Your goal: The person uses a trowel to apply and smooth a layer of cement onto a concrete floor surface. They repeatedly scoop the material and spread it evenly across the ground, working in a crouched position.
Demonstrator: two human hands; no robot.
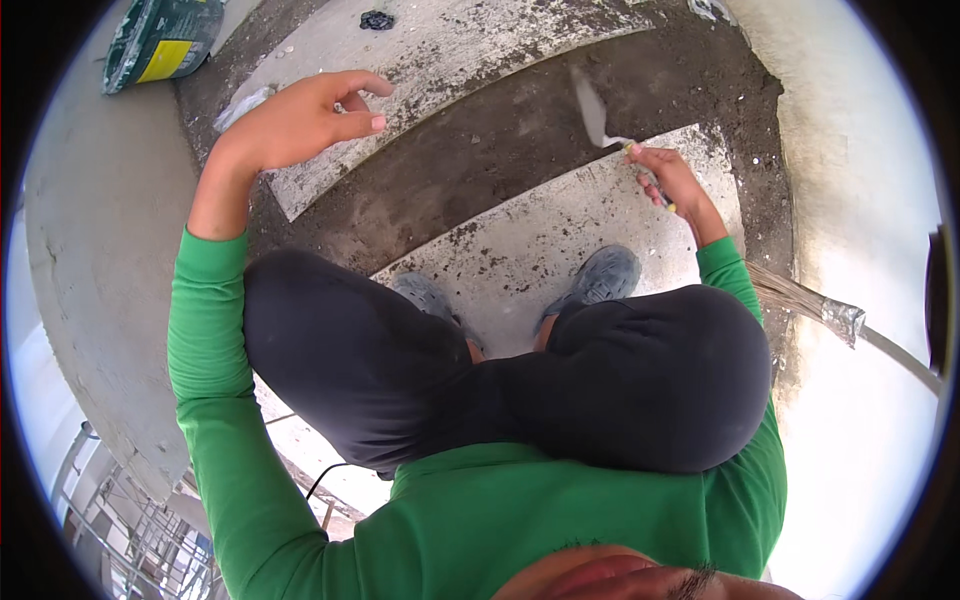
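Observation:
My right hand (pixel 672 182) is wrapped round the handle of a pointed trowel (pixel 592 108). The trowel's blade looks slightly blurred and points away from me, over a dark strip of damp mortar or soil (pixel 450 170). That strip runs between two pale slabs, a near slab (pixel 510 240) under my feet and a far slab (pixel 440 60). My left hand (pixel 310 118) hovers at the left above the far slab's edge, fingers apart and curved, with nothing in it. Whether the blade touches the dark strip I cannot tell.
A dark green bucket (pixel 165 45) with a yellow label lies tipped at the far left. Crumpled clear plastic (pixel 243 105) is near my left wrist. A small black lump (pixel 377 20) sits on the far slab. A broom (pixel 800 300) leans beside the right wall (pixel 850 150).

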